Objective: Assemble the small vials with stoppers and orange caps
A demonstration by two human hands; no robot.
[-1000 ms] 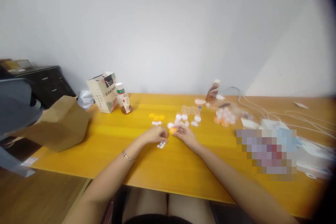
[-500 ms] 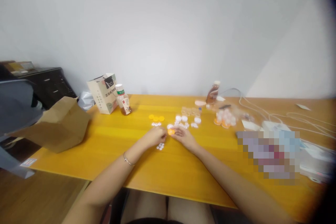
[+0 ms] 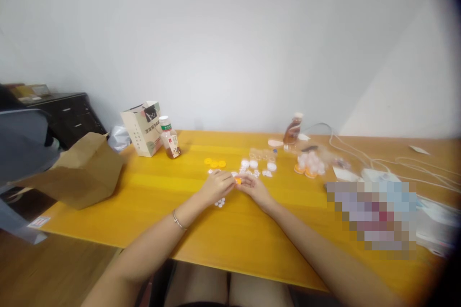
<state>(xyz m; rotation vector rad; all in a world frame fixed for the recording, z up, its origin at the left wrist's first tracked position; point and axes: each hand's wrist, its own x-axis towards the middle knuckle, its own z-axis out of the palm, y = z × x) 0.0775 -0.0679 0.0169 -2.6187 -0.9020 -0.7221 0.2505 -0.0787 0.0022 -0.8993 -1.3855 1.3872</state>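
Between left hand (image 3: 217, 185), right hand (image 3: 255, 188): cap (image 3: 237, 181), facing unclear.

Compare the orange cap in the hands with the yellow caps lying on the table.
The orange cap is pinched between fingertips of the left hand and right hand, mostly hidden; the yellow caps lie loose on the table, untouched. The orange cap is one deeper-orange piece; the yellow caps are a paler cluster of about three. Both look small and round.
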